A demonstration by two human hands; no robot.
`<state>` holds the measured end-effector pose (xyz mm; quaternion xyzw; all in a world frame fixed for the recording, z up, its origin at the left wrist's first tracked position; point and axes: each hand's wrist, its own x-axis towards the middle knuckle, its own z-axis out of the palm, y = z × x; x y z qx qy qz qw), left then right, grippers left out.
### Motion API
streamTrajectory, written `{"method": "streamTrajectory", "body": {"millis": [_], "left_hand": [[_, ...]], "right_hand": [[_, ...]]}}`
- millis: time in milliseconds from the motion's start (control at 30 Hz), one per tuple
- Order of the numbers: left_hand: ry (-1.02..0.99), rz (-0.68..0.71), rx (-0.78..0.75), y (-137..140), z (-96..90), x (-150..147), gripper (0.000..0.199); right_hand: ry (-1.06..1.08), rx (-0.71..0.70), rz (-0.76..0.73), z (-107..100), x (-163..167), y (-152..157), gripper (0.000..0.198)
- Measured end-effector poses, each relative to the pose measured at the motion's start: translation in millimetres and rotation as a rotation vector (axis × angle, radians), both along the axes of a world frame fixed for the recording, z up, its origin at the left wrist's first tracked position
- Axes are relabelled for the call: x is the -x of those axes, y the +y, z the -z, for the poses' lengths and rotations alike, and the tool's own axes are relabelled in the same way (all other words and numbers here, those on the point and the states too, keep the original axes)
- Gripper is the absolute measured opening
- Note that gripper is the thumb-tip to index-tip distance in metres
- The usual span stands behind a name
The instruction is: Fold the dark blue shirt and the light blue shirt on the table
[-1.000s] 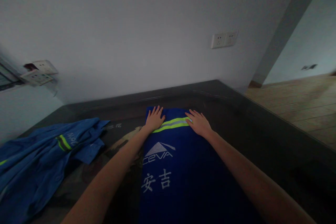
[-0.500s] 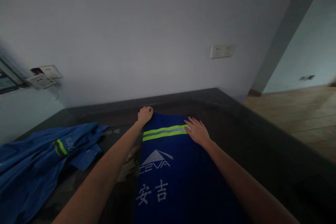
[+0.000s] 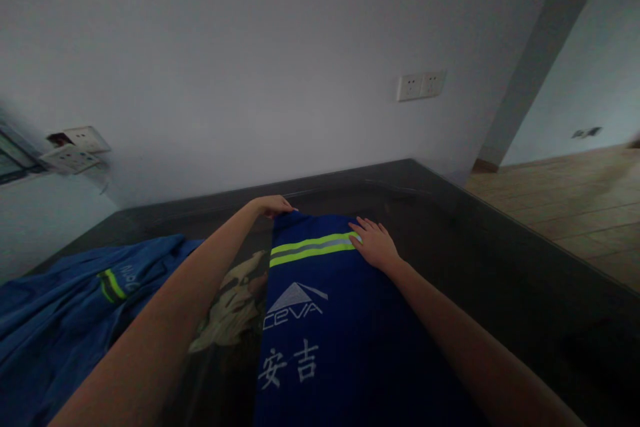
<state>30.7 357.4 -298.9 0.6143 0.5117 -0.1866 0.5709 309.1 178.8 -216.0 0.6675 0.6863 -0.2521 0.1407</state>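
A dark blue work jacket (image 3: 345,320), folded to a long narrow shape, lies on the dark table (image 3: 465,260). A yellow-green and silver reflective band crosses it near its far end, above a white CEVA logo and two white Chinese characters. My left hand (image 3: 274,205) pinches the cloth at the far left corner. My right hand (image 3: 375,241) rests on the far right side over the end of the band, its fingers spread. The near end of the jacket runs out of view at the bottom.
At the left, a second blue garment (image 3: 100,293) with a reflective strip lies crumpled, partly behind my left forearm. A pale pattern (image 3: 233,310) shows on the table between them. The wall (image 3: 270,80) with a double socket (image 3: 421,85) rises behind the table.
My left hand has turned at the far left corner, from bent fingers over the edge to a pinch pointing right, with the forearm swung left. The right hand has hardly moved.
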Motion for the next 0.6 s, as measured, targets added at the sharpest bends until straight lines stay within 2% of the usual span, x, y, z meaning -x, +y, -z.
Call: {"method": "streamTrajectory", "body": {"millis": [167, 333, 500, 600], "left_hand": [[-0.085, 0.121, 0.028, -6, -6.7, 2, 0.042], [-0.117, 0.101, -0.05, -20, -6.0, 2, 0.052], [-0.091, -0.008, -0.156, -21, -3.8, 2, 0.036], [-0.072, -0.086, -0.166, -17, -5.0, 5, 0.022]], "right_hand": [[-0.001, 0.005, -0.002, -2, 1, 1, 0.048], [0.001, -0.004, -0.002, -3, 1, 0, 0.048], [0.003, 0.011, -0.003, -3, 0, 1, 0.048], [0.005, 0.015, -0.003, -5, 1, 1, 0.049]]}}
